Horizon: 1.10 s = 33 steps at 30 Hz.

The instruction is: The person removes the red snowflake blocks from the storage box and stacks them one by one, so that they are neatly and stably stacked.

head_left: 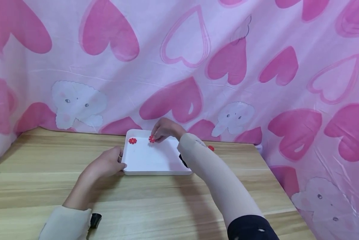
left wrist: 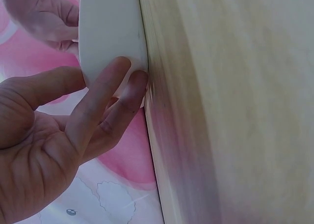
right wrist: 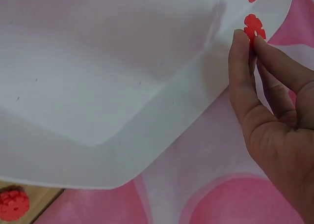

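Note:
A shallow white tray (head_left: 149, 160) lies on the wooden table. My left hand (head_left: 107, 162) grips its left side; in the left wrist view the thumb (left wrist: 59, 85) meets the rim and the fingers touch the outer wall (left wrist: 113, 32). Over the tray's far part, my right hand (head_left: 166, 129) pinches a red flower-shaped plastic piece (head_left: 151, 139) between thumb and fingertips. The right wrist view shows this notched piece (right wrist: 253, 25) standing out past the fingertips. Another red piece (head_left: 133, 141) is in the tray's far left corner.
One more red spot, a similar flower-shaped piece (head_left: 210, 148), lies on the table (head_left: 62, 160) right of the tray, partly behind the right sleeve (head_left: 215, 176). A pink curtain with hearts (head_left: 173, 100) hangs along the table's far edge and right side.

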Each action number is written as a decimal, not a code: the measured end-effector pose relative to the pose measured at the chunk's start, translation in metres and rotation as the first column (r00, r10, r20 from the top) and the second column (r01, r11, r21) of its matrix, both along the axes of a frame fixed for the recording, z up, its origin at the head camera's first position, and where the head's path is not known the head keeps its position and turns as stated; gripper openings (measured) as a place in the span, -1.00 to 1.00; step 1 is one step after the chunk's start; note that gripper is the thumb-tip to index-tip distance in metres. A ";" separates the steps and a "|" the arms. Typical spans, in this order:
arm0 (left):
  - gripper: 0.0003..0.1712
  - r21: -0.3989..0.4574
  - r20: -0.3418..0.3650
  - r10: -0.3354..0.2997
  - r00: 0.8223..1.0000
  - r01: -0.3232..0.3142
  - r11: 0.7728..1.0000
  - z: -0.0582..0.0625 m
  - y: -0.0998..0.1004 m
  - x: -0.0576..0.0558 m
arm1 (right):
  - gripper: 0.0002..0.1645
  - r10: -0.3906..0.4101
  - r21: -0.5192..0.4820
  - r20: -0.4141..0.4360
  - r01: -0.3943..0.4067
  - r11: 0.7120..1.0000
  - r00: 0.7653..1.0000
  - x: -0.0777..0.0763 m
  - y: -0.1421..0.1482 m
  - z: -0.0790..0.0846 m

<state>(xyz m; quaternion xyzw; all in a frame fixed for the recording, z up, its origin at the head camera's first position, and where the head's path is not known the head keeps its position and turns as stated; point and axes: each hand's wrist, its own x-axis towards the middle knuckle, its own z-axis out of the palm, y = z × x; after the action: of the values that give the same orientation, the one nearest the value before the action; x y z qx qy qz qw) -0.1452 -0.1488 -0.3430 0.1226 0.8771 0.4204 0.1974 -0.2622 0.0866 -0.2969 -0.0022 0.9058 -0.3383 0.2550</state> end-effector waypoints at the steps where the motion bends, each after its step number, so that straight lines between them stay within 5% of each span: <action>1: -0.58 0.000 0.000 0.001 1.000 -0.001 1.000 0.000 0.000 0.000 | -0.88 0.001 -0.003 0.001 -0.001 1.000 1.000 0.000 0.003 0.002; 18: -0.56 -0.007 0.013 0.008 1.000 -0.008 1.000 -0.004 0.002 0.001 | -0.84 -0.060 -0.031 0.002 0.060 0.998 0.998 0.004 0.065 0.015; 28: -0.54 -0.014 0.018 0.014 1.000 -0.013 1.000 -0.002 0.001 0.000 | -0.82 -0.002 0.053 -0.015 0.003 0.999 1.000 0.004 0.108 0.028; 33: -0.54 -0.022 0.016 0.011 1.000 -0.011 1.000 -0.001 0.000 -0.001 | -0.87 -0.049 0.046 0.026 0.048 0.998 0.998 0.004 0.124 0.032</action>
<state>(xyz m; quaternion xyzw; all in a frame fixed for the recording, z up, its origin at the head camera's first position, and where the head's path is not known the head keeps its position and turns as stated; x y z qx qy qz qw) -0.1460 -0.1488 -0.3443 0.1123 0.8807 0.4127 0.2035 -0.2578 0.2106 -0.2647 0.0302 0.9094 -0.3239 0.2590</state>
